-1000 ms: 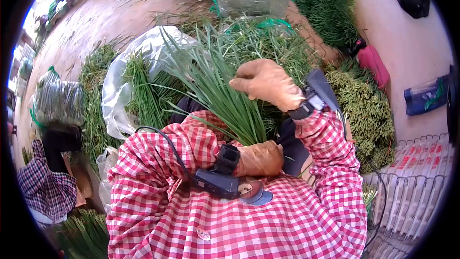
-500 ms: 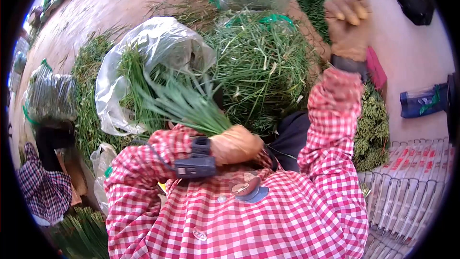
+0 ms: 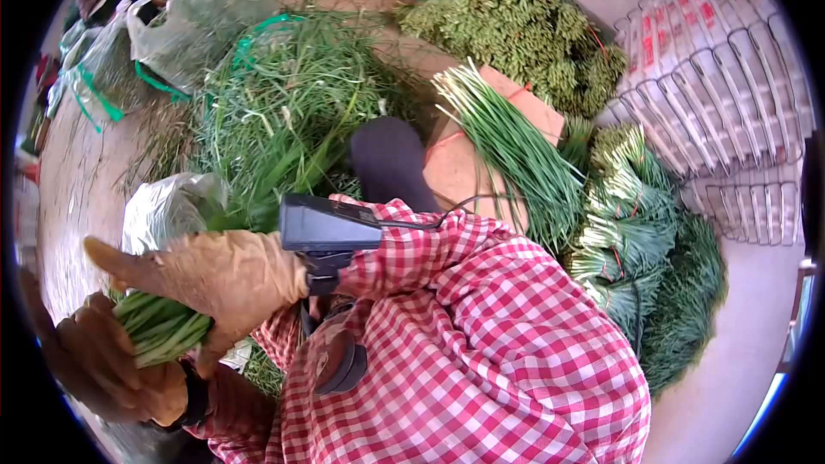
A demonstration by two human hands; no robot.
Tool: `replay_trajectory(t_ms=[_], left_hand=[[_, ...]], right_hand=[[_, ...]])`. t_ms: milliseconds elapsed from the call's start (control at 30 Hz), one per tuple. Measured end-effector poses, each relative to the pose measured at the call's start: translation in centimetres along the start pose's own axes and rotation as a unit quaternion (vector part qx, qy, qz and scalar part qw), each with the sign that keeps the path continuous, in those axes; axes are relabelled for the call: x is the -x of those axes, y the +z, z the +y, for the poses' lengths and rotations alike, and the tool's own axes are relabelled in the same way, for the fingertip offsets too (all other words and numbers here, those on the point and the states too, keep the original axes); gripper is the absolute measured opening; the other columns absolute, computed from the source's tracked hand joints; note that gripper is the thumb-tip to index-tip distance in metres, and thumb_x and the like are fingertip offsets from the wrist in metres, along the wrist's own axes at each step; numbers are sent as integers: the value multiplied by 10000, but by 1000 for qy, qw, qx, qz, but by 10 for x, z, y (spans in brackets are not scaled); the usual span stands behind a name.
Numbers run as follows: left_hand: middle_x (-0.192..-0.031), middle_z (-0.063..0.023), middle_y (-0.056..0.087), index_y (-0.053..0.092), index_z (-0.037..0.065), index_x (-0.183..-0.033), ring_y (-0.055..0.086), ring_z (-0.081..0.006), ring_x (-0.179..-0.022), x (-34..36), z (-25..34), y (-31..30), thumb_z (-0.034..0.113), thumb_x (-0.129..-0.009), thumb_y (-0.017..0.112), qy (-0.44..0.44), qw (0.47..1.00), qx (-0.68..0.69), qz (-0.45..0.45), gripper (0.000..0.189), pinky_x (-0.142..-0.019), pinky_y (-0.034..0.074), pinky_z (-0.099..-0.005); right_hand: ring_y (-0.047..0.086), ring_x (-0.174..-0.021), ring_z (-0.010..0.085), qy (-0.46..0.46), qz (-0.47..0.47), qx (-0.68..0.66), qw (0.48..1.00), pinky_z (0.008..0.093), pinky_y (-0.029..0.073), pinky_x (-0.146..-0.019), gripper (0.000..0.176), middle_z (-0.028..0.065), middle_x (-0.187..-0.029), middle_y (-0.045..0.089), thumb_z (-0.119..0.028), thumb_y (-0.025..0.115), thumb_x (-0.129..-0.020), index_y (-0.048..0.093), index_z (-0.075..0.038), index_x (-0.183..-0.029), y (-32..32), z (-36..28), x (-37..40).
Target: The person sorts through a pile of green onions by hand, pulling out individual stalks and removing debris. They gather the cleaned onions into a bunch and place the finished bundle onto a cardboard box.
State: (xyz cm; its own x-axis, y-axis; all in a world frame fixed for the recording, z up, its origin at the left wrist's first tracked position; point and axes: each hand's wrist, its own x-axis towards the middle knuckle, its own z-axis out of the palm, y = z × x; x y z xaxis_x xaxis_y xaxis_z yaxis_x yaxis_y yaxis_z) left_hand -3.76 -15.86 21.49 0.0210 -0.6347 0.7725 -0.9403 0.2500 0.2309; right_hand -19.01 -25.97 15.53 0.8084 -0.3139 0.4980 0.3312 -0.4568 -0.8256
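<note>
At the lower left, a bunch of long green stalks (image 3: 161,326), chive-like, is between my two hands. My left hand (image 3: 120,369) has its fingers curled round it from below and the far side; a black band sits on that wrist. Reaching across from above, my right hand (image 3: 219,279), in what looks like a wrinkled tan glove, is closed over the bunch, with one finger stretched out to the left. Its wrist carries a black box (image 3: 331,222) with a cable. The bunch's ends are partly hidden by the hands.
A heap of loose green stalks (image 3: 284,112) lies ahead. A clear plastic bag (image 3: 168,210) is beside it. To the right, a stalk bundle (image 3: 511,146) rests on a brown board (image 3: 464,159). Tied bunches (image 3: 623,223), a bud pile (image 3: 524,34) and stacked wire-edged crates (image 3: 696,60) stand beyond.
My view and body have turned to the left. My right hand has come down from its raised position and joined my left hand at the green bunch.
</note>
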Motion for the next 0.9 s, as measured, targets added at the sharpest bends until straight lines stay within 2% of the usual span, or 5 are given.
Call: replay_trajectory(t_ms=[100,200,533,800,900], left_hand=[[-641,-50,461,532,-69,-968,505,-155,-616,5,-24,13,456,-959,343,5,972,219,-85,559,-820,492,-421],[-607,19,379,446,-45,-1285,401,-69,-524,19,-19,97,196,-1017,300,-349,385,854,-17,389,-696,460,-344],[-581,76,254,338,-113,-1348,267,-28,-482,13,-71,211,34,-948,408,-430,473,768,-10,432,-452,267,-174],[-551,-12,511,682,-26,-972,483,-102,-467,26,79,322,152,-935,472,-344,745,512,-253,278,-476,409,-221],[-536,-32,516,684,-23,-919,503,-118,-460,10,103,345,125,-879,543,-474,602,551,-331,209,-469,418,-235]], right_hand=[[642,-622,333,115,79,135,981,420,507,-547,853,159,-735,627,-383,701,-765,245,-102,-1430,15,-8,47],[625,-546,263,257,15,211,943,406,446,-395,432,92,-651,582,-314,584,-872,460,-81,-1214,-15,-16,81],[645,-616,290,642,268,430,576,406,543,-583,328,137,-870,664,-256,575,-876,546,-53,-1131,-199,-88,245],[606,-597,313,509,115,671,527,436,493,-551,479,149,-763,629,-407,564,-866,500,-17,-1136,-245,58,361],[570,-989,402,542,122,592,584,494,442,-890,772,243,-1165,553,-542,531,-856,353,39,-1332,-240,95,352]])
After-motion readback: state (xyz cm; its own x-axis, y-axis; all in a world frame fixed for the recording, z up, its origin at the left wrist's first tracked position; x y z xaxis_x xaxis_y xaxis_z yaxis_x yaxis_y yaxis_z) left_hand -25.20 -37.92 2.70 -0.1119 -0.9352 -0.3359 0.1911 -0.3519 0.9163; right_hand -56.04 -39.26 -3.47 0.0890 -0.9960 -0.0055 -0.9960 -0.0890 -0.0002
